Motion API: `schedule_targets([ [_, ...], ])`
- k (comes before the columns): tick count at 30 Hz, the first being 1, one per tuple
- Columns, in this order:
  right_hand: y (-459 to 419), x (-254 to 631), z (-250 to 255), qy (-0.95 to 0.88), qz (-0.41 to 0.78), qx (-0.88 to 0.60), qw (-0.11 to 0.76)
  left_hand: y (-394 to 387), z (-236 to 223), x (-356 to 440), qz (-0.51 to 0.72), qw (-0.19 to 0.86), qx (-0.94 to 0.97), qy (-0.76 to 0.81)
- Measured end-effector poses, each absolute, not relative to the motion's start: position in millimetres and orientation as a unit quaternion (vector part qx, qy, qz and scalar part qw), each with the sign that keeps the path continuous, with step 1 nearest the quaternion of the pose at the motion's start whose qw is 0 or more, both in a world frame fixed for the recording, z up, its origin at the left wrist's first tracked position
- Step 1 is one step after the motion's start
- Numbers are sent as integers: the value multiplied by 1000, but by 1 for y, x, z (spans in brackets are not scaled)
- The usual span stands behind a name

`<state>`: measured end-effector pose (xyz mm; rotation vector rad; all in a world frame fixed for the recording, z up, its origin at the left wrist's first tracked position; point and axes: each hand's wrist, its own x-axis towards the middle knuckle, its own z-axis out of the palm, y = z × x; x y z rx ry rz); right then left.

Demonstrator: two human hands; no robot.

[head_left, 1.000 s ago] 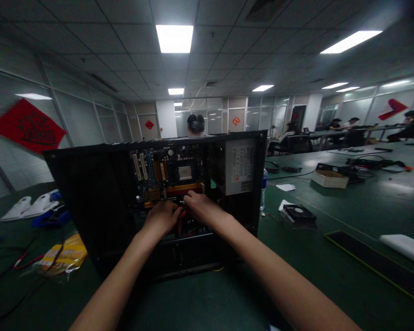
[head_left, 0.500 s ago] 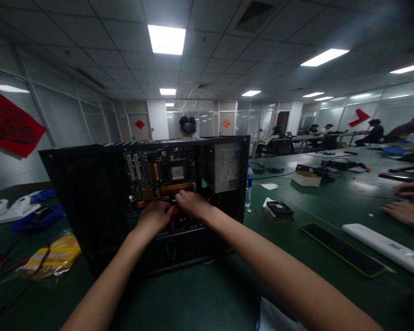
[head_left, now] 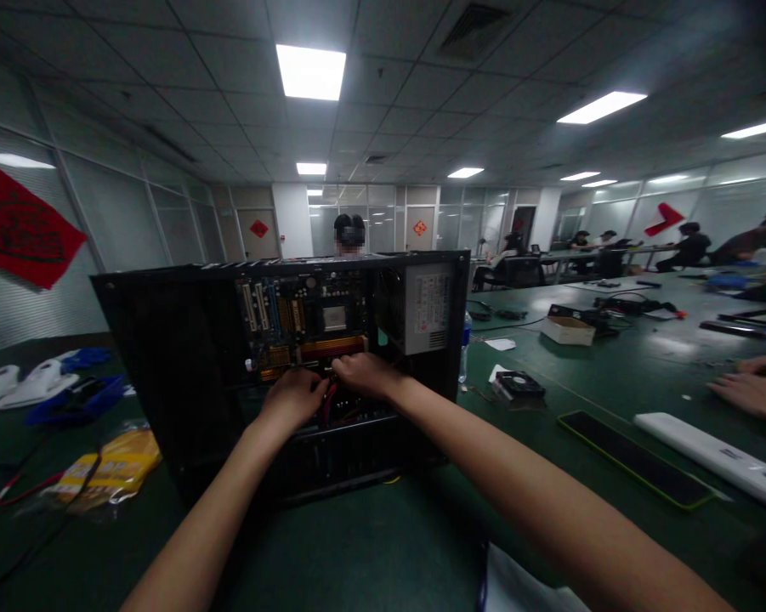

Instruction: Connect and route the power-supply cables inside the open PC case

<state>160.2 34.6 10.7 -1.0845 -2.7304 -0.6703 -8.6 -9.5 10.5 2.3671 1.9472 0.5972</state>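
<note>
A black computer case (head_left: pixel 146 365) stands on the table in front of me with its side off. Inside are the motherboard (head_left: pixel 309 297), an orange-edged memory slot area (head_left: pixel 335 346) and the grey power supply (head_left: pixel 426 308) at upper right. My left hand (head_left: pixel 293 398) reaches into the lower part, thumb and fingers pinched at a red and black cable (head_left: pixel 330 399). Just above that cable, my right hand (head_left: pixel 365 374) is closed, its fingertips near those of the left. Whatever lies between the right fingertips is too small and dark to make out.
Left of the case lie a yellow packet (head_left: pixel 111 467) and a blue tray (head_left: pixel 80 399). On the right are a water bottle (head_left: pixel 465 344), a black fan (head_left: pixel 519 387), a dark flat strip (head_left: pixel 634 459) and a long white box (head_left: pixel 714 455). Another person's hands (head_left: pixel 756 391) rest at far right.
The case, both my hands and the nearby things sit slightly farther right in view. Both hands stay at the same spot inside the case, with the fingers barely changed.
</note>
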Motion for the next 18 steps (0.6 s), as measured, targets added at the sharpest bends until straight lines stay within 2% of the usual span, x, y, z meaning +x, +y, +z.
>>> schedule_targets([
  [6,44,169,8,-921,-258,-290,37,-10,12,-8,185,17,753,631],
  [18,44,169,5,-919,-261,-293,44,-11,13,-9,190,23,757,625],
])
